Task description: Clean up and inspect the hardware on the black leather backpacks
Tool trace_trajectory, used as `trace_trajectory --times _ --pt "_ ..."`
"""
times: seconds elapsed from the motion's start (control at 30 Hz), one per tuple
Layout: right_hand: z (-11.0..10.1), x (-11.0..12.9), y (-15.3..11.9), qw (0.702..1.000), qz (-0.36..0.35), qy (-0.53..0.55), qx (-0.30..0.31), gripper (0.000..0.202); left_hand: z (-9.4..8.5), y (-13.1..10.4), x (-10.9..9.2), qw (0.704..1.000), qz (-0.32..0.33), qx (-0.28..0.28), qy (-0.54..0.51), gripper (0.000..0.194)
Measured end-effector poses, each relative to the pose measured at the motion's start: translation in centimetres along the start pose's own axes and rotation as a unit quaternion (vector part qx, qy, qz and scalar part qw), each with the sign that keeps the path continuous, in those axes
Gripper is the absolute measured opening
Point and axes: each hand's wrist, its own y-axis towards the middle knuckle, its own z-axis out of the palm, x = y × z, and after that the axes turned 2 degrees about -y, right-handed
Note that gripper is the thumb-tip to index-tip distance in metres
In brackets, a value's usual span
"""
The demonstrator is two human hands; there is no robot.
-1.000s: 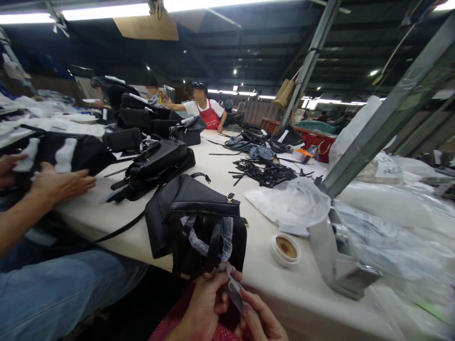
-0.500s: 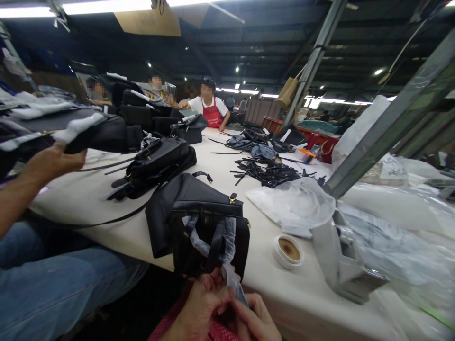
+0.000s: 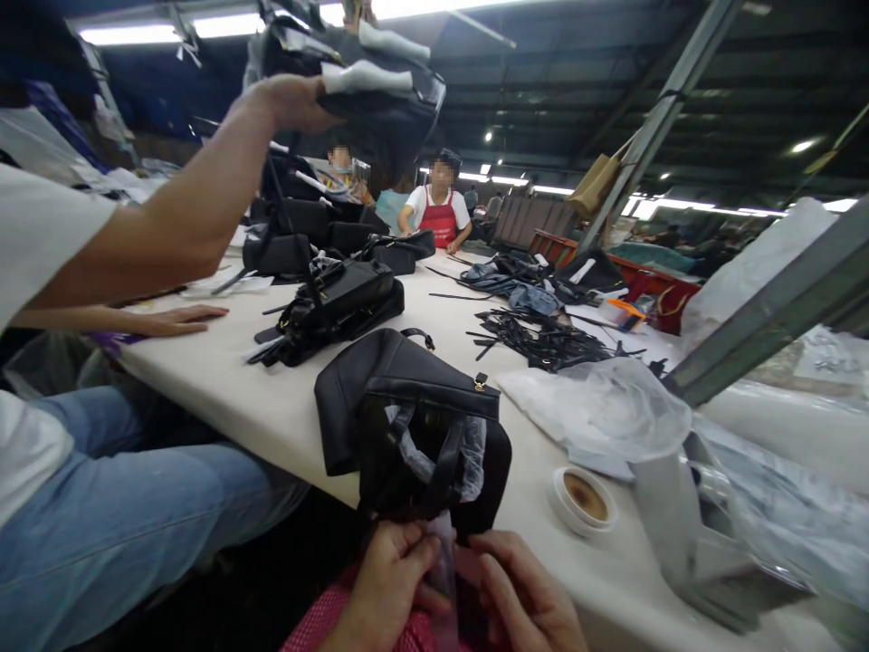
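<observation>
A black leather bag (image 3: 438, 391) lies at the near table edge. Its strap handles are partly wrapped in clear plastic film (image 3: 473, 453). Just below the bag, my left hand (image 3: 390, 584) is closed, pinching a strip of plastic film (image 3: 444, 566) that hangs down from the handle area. My right hand (image 3: 526, 589) is to the right of that strip, apart from it, with fingers loosely curled and spaced and nothing visible in them. The lower end of the strip runs down over a red patterned cloth.
At left, a person's raised arm (image 3: 196, 204) holds black bags (image 3: 380, 109) in the air; their other hand (image 3: 169, 320) rests on the table. Black bags (image 3: 332, 303), black straps (image 3: 543, 340), plastic bags (image 3: 604, 407), a round tub (image 3: 582, 501) and a metal tape dispenser (image 3: 720, 543) lie around.
My right hand has come away from the film to the right, while my left still pinches it. The neighbour's arm has lifted black bags up. The view has shifted left.
</observation>
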Motion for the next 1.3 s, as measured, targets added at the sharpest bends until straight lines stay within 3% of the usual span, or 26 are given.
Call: trace_trajectory --times 0.07,0.2,0.33,0.43,0.57,0.8,0.93,1.13,1.3 --pt "0.6 1.0 1.0 0.999 0.046 0.009 0.016 0.039 0.1 -0.3 0.0 0.999 0.005 0.020 -0.028 0.046" --pt "2.2 2.2 2.2 0.995 0.071 0.035 0.053 0.041 0.0 -1.1 -0.5 0.999 0.015 0.047 -0.010 0.038" --pt "2.6 1.7 2.6 0.976 0.138 0.126 0.116 0.045 -0.6 -1.6 -0.4 0.998 0.053 0.044 -0.001 0.035" --pt "2.3 0.7 2.8 0.960 0.169 0.183 0.127 0.046 -0.9 -1.7 0.0 0.997 0.082 0.013 -0.002 0.038" --pt "1.8 -0.1 3.0 0.957 0.169 0.193 0.132 0.039 -1.1 -1.7 0.3 0.997 0.079 0.013 -0.002 0.036" --pt "2.0 1.0 2.9 0.971 0.089 0.151 0.162 0.031 -1.4 -1.5 0.3 0.997 0.080 0.021 0.012 0.035" --pt "2.4 1.6 2.9 0.981 0.058 0.111 0.150 0.029 -1.4 -1.5 0.5 0.995 0.100 0.016 0.017 0.035" --pt "2.5 1.9 2.7 0.983 0.069 0.111 0.126 0.031 -1.5 -1.4 0.8 0.989 0.126 -0.004 0.079 0.035" --pt "3.4 0.8 2.4 0.986 0.085 0.132 0.046 0.036 -1.2 -2.1 0.9 0.978 0.167 -0.048 0.114 0.036"
